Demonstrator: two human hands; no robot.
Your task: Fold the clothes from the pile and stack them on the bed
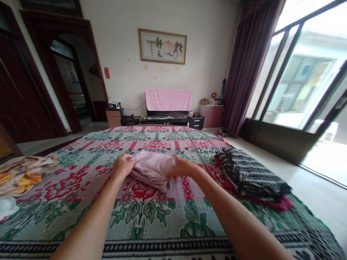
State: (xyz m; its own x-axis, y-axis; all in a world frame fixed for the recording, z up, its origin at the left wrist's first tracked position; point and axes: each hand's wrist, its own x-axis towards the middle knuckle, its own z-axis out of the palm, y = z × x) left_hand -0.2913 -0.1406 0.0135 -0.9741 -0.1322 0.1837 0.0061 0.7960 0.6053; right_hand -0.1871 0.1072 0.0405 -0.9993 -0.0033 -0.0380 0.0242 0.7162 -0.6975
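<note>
A pale pink folded garment (153, 166) lies on the flowered bedspread (141, 220), several layers thick; its exact kind is hidden by the folds. My left hand (123, 165) grips its left edge, thumb on top and fingers curled. At the opposite edge, my right hand (181, 167) holds the cloth between the thumb and the fingers beneath. The garment sits in front of me, with its near corner sagging toward me.
To the right lies a folded black-and-white striped textile (252, 173) on something magenta. At the left are a crumpled beige and yellow cloth (27, 173) and a white cloth (8, 207). Beyond the bedspread stands a low cabinet with a pink-covered television (168, 99).
</note>
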